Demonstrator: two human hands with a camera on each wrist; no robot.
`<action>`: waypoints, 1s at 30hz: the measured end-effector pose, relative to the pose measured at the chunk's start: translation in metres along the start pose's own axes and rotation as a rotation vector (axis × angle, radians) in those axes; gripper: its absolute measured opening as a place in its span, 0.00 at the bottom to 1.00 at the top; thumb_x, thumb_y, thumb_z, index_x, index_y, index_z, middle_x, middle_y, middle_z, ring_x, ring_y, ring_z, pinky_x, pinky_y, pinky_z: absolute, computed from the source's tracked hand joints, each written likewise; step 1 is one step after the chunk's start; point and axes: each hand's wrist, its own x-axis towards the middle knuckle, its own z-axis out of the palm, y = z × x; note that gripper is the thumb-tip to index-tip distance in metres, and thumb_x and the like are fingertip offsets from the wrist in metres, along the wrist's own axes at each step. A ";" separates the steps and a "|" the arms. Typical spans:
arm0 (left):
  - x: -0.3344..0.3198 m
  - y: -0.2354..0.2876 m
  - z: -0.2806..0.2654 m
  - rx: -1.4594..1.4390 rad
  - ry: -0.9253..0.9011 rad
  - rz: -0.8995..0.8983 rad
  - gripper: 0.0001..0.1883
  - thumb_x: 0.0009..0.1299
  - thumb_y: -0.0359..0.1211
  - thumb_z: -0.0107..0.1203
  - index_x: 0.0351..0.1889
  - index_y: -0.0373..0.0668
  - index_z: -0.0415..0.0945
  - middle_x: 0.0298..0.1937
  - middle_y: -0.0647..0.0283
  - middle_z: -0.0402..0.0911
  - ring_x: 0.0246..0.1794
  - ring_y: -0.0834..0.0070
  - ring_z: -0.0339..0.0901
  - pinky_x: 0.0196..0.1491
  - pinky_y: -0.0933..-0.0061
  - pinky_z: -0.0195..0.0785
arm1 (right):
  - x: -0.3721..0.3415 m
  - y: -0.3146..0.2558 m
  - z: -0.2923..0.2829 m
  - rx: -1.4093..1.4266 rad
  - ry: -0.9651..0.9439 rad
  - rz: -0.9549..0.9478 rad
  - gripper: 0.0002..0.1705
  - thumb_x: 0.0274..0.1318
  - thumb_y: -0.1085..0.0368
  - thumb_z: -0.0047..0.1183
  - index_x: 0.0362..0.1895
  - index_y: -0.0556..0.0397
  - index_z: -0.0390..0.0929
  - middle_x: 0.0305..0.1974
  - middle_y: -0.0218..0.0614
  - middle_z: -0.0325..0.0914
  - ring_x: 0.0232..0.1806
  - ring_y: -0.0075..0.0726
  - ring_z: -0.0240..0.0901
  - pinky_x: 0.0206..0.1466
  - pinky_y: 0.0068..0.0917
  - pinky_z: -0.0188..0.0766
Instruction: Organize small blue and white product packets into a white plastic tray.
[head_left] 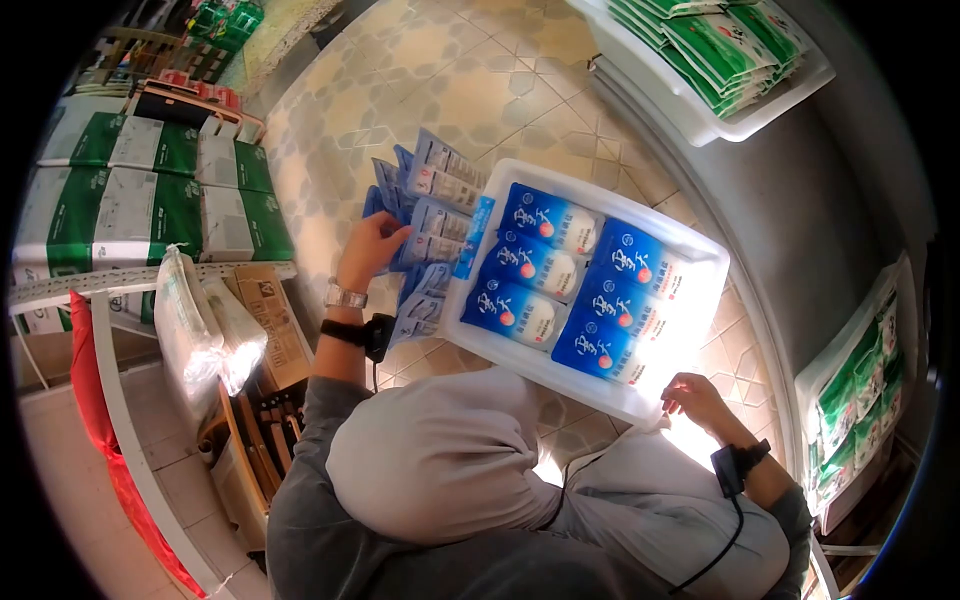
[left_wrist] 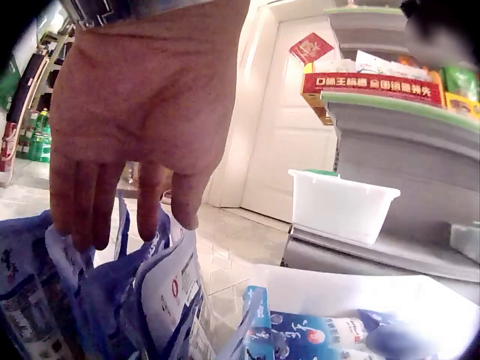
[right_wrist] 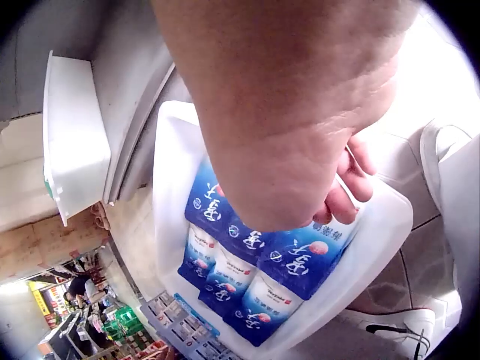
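Observation:
A white plastic tub lies in front of my knees, holding two rows of blue-and-white salt bags printed side up. Along its left side, more salt bags stand bunched on the floor with their backs showing. My left hand reaches down over this bunch. Its fingers point straight down, the tips among the bags' top edges. At the tub's near right corner is my right hand, its fingers loosely bent right at the rim. The right thumb is hidden in the right wrist view.
Green-and-white packs are stacked on a rack at the left. Clear plastic bags and a cardboard box sit below. Tubs of green packets stand at the upper right and right. Grey shelving rises beyond the tub.

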 end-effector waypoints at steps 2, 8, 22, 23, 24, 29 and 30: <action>0.004 0.000 0.012 0.092 0.059 0.001 0.25 0.62 0.47 0.67 0.42 0.33 0.76 0.39 0.45 0.84 0.36 0.46 0.82 0.39 0.57 0.74 | 0.001 0.001 0.001 0.011 -0.002 -0.002 0.08 0.61 0.66 0.53 0.35 0.59 0.80 0.30 0.37 0.81 0.33 0.30 0.77 0.39 0.27 0.75; 0.015 0.006 0.036 0.331 0.078 -0.067 0.33 0.56 0.44 0.72 0.49 0.31 0.68 0.39 0.41 0.83 0.42 0.43 0.82 0.42 0.54 0.76 | 0.000 0.005 0.000 0.018 -0.019 -0.009 0.09 0.61 0.66 0.52 0.35 0.59 0.80 0.30 0.37 0.81 0.33 0.30 0.77 0.39 0.27 0.75; 0.014 -0.004 0.053 0.399 0.103 0.029 0.15 0.62 0.41 0.63 0.31 0.36 0.82 0.31 0.45 0.83 0.36 0.45 0.82 0.40 0.50 0.76 | 0.004 0.014 0.000 0.010 -0.026 0.023 0.08 0.61 0.66 0.53 0.34 0.58 0.80 0.30 0.37 0.82 0.32 0.30 0.77 0.39 0.27 0.75; 0.016 -0.009 0.057 0.445 0.150 0.051 0.16 0.62 0.42 0.63 0.29 0.36 0.82 0.29 0.45 0.83 0.35 0.45 0.82 0.39 0.50 0.76 | 0.003 0.014 0.000 0.009 -0.024 0.023 0.08 0.61 0.66 0.53 0.34 0.58 0.80 0.30 0.37 0.82 0.32 0.30 0.77 0.39 0.27 0.75; 0.016 -0.004 0.055 0.475 0.143 0.071 0.16 0.63 0.42 0.63 0.28 0.36 0.82 0.29 0.46 0.83 0.35 0.46 0.82 0.39 0.51 0.76 | 0.001 0.013 0.000 0.010 -0.020 0.023 0.08 0.61 0.66 0.53 0.35 0.59 0.80 0.30 0.37 0.82 0.32 0.30 0.77 0.39 0.27 0.75; 0.002 0.016 0.049 0.549 0.132 0.111 0.16 0.65 0.41 0.62 0.26 0.36 0.82 0.28 0.46 0.83 0.33 0.48 0.82 0.37 0.53 0.77 | -0.002 0.022 -0.002 0.008 -0.003 0.013 0.09 0.61 0.66 0.53 0.35 0.59 0.80 0.30 0.37 0.82 0.32 0.30 0.77 0.38 0.27 0.75; -0.002 0.021 0.044 0.562 0.138 0.136 0.16 0.65 0.41 0.61 0.25 0.36 0.82 0.27 0.47 0.82 0.31 0.47 0.81 0.35 0.53 0.76 | -0.003 0.023 -0.002 0.016 -0.002 0.017 0.09 0.61 0.65 0.53 0.35 0.59 0.79 0.30 0.38 0.82 0.32 0.30 0.77 0.38 0.28 0.75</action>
